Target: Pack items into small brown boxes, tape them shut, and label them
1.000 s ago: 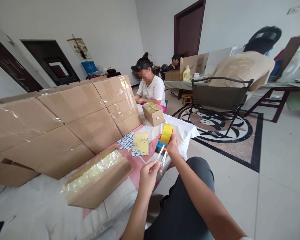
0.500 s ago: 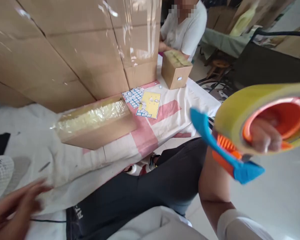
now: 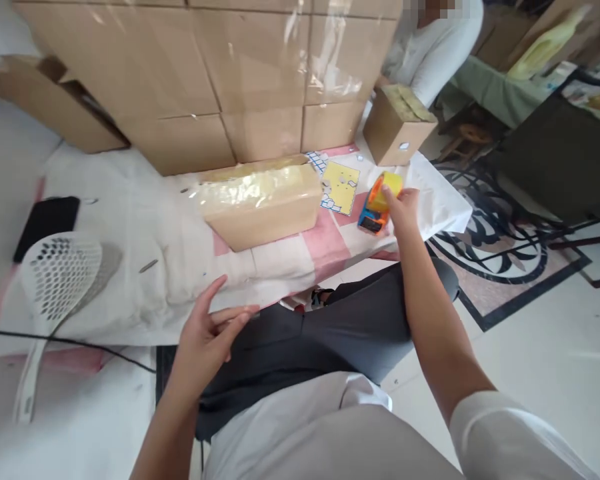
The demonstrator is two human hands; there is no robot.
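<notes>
My right hand is closed on a tape dispenser with a blue and orange body and a roll of yellowish tape. It is low over the right part of the cloth-covered table; whether the dispenser touches the cloth I cannot tell. My left hand hangs empty at the table's front edge, fingers apart. Between and beyond the hands lies a long cardboard box, its top covered with shiny clear tape. Right of the box, close to the dispenser, is a yellow printed sheet.
Stacked taped cartons form a wall behind the box. A person in a white top is behind a smaller box. On the left are a white slotted skimmer, a black flat object, a cable and an open carton.
My right hand has brought the tape dispenser from close to the camera down to the table. My left hand has moved right, and the view has shifted.
</notes>
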